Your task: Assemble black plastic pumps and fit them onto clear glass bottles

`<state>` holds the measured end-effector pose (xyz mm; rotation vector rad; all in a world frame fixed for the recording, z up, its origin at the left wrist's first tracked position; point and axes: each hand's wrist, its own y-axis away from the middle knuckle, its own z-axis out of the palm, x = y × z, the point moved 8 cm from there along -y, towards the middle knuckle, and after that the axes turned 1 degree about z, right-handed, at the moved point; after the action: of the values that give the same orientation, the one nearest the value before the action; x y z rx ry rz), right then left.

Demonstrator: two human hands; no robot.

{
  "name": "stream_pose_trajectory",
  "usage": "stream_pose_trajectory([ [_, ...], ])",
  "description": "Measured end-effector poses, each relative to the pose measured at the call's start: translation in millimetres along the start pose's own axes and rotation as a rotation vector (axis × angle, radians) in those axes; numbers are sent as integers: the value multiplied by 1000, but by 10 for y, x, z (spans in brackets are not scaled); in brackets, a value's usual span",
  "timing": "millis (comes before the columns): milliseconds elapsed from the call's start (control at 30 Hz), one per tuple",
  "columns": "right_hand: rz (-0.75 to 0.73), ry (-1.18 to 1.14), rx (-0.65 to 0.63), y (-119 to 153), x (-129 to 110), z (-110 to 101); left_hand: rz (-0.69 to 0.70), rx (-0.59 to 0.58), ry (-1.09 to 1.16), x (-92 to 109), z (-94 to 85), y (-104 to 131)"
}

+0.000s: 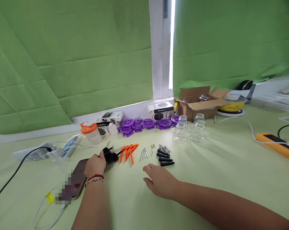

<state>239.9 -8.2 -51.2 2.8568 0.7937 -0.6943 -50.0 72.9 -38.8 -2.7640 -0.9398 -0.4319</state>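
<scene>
My left hand (95, 165) is closed at a cluster of black plastic parts (111, 156), its fingertips partly hidden among them. Just right of that cluster lie several orange curved levers (128, 152). My right hand (160, 181) hovers low over the table, palm down, with thumb and fingers apart and nothing in them. Beyond its fingers are several black tapered tubes (165, 159), a group of metal springs (164, 148), slim metal pins (144, 154) and tiny brass pieces (152, 146).
Purple plastic discs (148, 123) lie along the back between printed boxes (108, 128). Clear jars (197, 129) stand before an open carton (202, 110). An orange-lidded cup (93, 135), a power strip (74, 145) and a phone (81, 179) are left; an orange-black device (276, 145) is right.
</scene>
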Motion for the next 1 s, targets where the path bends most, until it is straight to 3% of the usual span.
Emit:
stream_pose_trajectory([
  [167, 15, 25, 70, 325, 310, -187, 71, 93, -38, 169, -211, 123],
  [233, 71, 3, 142, 452, 511, -319, 177, 180, -47, 312, -328, 269],
  [300, 176, 5, 232, 595, 754, -440, 370, 224, -33, 485, -361, 511],
  [367, 336, 54, 296, 745, 1021, -500, 610, 153, -15, 616, -232, 831],
  [467, 552, 139, 249, 892, 1349, -419, 817, 31, -98, 565, 112, 1264],
  [567, 611, 199, 157, 876, 1502, -285, 812, -136, -252, 356, 490, 1440],
  [633, 606, 226, 116, 821, 1542, -230, 787, -228, -298, 273, 626, 1467],
  [1000, 580, 269, 88, 735, 1598, -197, 784, -304, -289, 372, 540, 1528],
])
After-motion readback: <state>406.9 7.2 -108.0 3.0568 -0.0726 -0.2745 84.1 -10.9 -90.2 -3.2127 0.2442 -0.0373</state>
